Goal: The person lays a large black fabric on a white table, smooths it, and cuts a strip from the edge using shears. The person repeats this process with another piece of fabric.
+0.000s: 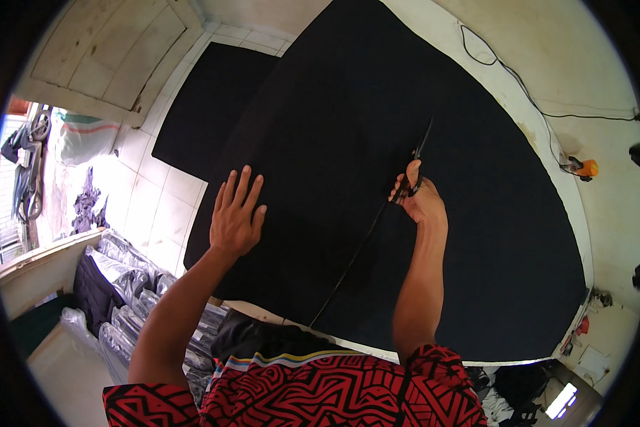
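Observation:
A large sheet of black fabric (505, 235) is spread over the table before me. My right hand (418, 196) grips a pair of scissors (425, 139), whose blades point away from me over the fabric. From near the scissors a thin cut line (350, 265) runs back through the fabric to the table's near edge. My left hand (234, 217) lies flat on the fabric to the left, fingers spread and holding nothing. Whether the blades grip fabric at this instant is hard to make out.
Another piece of black fabric (192, 114) hangs or lies at the far left, above a white tiled floor (145, 196). Plastic-wrapped packages (124, 313) are stacked at lower left. Along the right wall run black cables (523, 85), near an orange object (587, 169).

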Available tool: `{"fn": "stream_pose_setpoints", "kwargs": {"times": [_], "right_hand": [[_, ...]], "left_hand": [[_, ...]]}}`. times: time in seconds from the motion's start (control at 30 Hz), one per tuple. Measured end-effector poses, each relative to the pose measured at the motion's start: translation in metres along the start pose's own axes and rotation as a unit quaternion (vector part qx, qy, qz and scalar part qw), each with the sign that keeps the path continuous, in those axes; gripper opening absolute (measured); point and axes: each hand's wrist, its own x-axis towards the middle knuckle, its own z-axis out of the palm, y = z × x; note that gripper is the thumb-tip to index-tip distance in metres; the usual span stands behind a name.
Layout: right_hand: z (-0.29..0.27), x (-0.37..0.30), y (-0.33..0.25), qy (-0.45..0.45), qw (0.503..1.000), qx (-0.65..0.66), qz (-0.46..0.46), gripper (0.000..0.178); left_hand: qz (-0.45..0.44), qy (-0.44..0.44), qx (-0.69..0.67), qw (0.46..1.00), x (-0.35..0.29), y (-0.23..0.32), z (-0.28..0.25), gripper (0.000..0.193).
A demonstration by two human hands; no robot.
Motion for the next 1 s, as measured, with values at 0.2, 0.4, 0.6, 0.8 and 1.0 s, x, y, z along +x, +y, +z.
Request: {"fn": "stream_pose_setpoints", "kwargs": {"times": [0.2, 0.4, 0.6, 0.8, 1.0], "right_hand": [[-0.002, 0.019, -0.013, 0.024, 0.997, -0.068, 0.032, 0.073], [-0.005, 0.046, -0.029, 0.000, 0.999, -0.047, 0.009, 0.073], [-0.008, 0.066, -0.049, -0.006, 0.999, -0.038, 0.021, 0.073], [-0.008, 0.093, -0.062, 0.017, 0.998, -0.058, -0.005, 0.075], [-0.012, 0.113, -0.081, 0.007, 0.999, -0.029, 0.026, 0.073]], "left_hand": [[0.002, 0.003, -0.006, 1.000, 0.000, 0.000, -0.003, 0.061], [-0.002, -0.011, -0.017, 1.000, 0.001, 0.000, -0.004, 0.061], [-0.003, -0.001, -0.027, 1.000, 0.002, -0.001, -0.004, 0.060], [-0.004, 0.000, -0.029, 1.000, 0.001, -0.002, -0.003, 0.060], [-0.001, 0.019, -0.027, 0.999, 0.001, -0.003, -0.001, 0.060]]}}
